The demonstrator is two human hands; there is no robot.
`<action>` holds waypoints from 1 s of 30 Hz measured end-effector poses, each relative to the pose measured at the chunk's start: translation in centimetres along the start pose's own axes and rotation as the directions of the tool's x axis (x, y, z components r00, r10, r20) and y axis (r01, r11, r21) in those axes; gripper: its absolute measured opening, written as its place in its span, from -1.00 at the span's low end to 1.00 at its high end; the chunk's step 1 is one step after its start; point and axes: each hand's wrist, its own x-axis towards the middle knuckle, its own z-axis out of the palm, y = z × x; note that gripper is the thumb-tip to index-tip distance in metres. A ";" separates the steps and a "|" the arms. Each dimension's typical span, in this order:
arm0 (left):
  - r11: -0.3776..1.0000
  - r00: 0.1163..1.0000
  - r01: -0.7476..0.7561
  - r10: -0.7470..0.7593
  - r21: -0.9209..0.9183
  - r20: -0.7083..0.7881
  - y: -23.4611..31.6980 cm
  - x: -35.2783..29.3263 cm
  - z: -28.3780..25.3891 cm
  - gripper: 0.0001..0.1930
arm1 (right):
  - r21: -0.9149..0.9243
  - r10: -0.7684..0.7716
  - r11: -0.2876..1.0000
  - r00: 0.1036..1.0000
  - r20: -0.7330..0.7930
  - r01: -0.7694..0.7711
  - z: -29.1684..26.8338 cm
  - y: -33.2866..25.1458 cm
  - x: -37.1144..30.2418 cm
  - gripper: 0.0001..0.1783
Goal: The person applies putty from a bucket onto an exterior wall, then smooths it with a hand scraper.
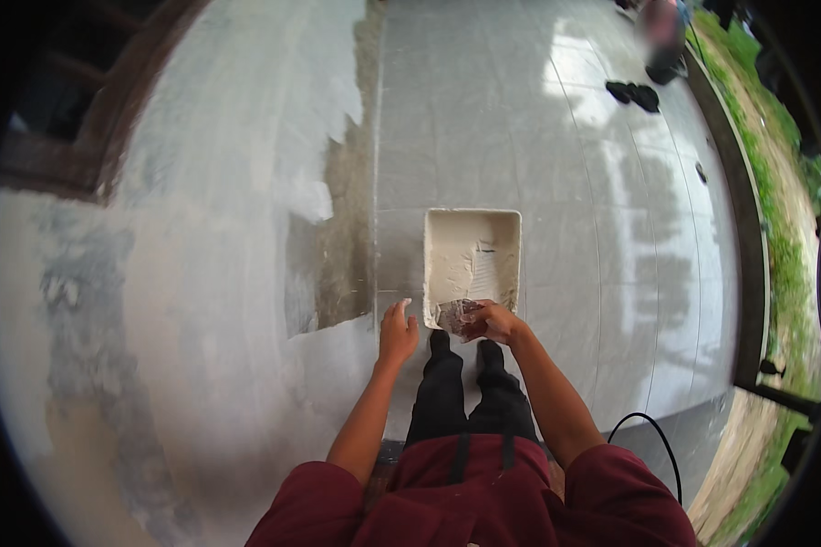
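Note:
My right hand (pixel 489 319) is closed on a putty knife (pixel 453 316), its broad blade smeared with pale filler. The blade is over the near edge of a cream tray (pixel 519 260) on the floor. Pale putty (pixel 452 255) coats the inside of the tray, with ridged marks on its right side. Left of the tray's near corner, my left hand (pixel 398 333) has its fingers apart and holds nothing. A white smear shows on one of its fingertips.
On the left rises a wall (pixel 228 228) with whitish coating and a bare grey-brown patch (pixel 342 246); a dark wooden frame (pixel 91 155) is set in it. Grey tiles (pixel 556 164) cover the floor. Dark shoes (pixel 633 95) and a person (pixel 663 36) are at far right; a black cable (pixel 661 428) curves nearby.

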 end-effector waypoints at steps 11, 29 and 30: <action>0.833 0.665 0.019 -0.423 -0.552 -0.616 7.7 -13.2 -12.4 -0.56 | -0.050 0.019 0.999 0.814 0.581 0.013 19.0 -4.8 -1.3 -0.51; 0.939 -0.122 0.313 -0.106 -0.140 -0.987 7.2 -44.9 -30.5 -0.67 | -0.431 0.342 0.886 0.386 0.857 0.172 57.5 13.9 -10.5 -0.58; 0.937 -0.137 0.317 -0.105 -0.145 -0.985 6.7 -46.5 -31.7 -0.67 | -0.445 0.323 0.860 0.407 0.854 0.251 59.5 15.2 -11.4 -0.57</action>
